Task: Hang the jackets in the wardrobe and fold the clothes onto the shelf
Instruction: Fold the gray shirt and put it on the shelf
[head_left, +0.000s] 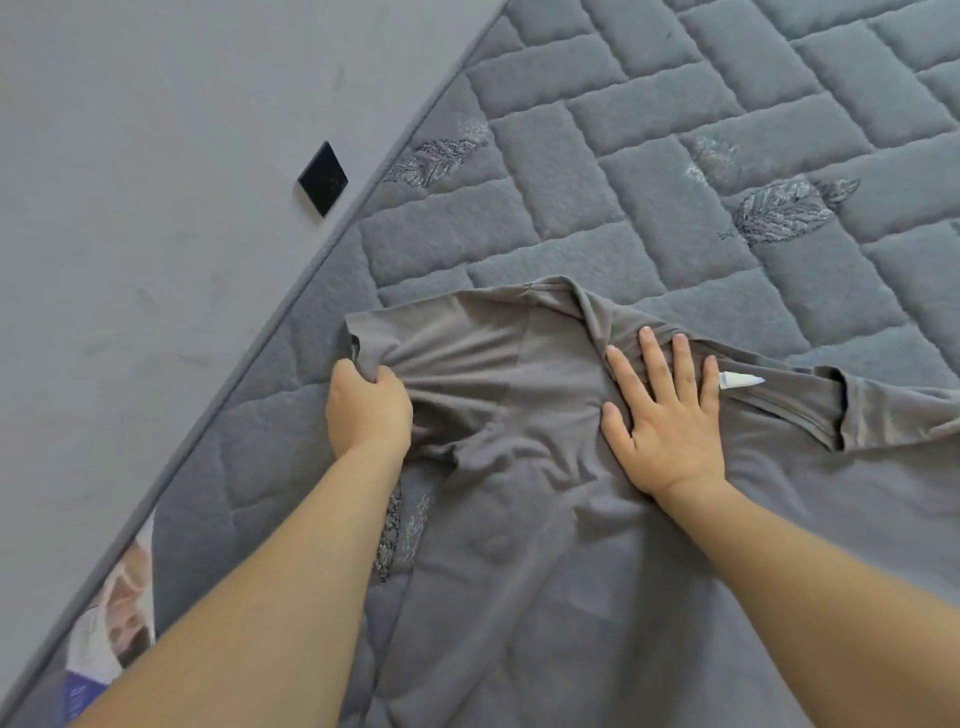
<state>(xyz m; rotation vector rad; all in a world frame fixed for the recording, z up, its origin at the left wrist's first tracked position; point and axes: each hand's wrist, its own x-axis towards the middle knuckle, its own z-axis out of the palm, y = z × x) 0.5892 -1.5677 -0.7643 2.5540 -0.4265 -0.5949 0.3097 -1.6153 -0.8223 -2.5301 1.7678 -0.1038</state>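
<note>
A grey-brown T-shirt (519, 467) lies spread on the quilted grey bed cover (675, 156). Its sleeve is folded across the chest and a small white label (740, 380) shows at the neckline. My left hand (366, 408) grips a bunch of the sleeve fabric near the shirt's left edge. My right hand (667, 421) lies flat with spread fingers and presses the shirt just below the collar, beside the label. The shirt's lower part runs out of view at the bottom.
The bed's left edge (311, 270) runs diagonally against a grey wall (130, 208) with a black square plate (322, 178). A printed picture (122, 618) shows at the lower left beside the bed. The cover stretches bare toward the upper right.
</note>
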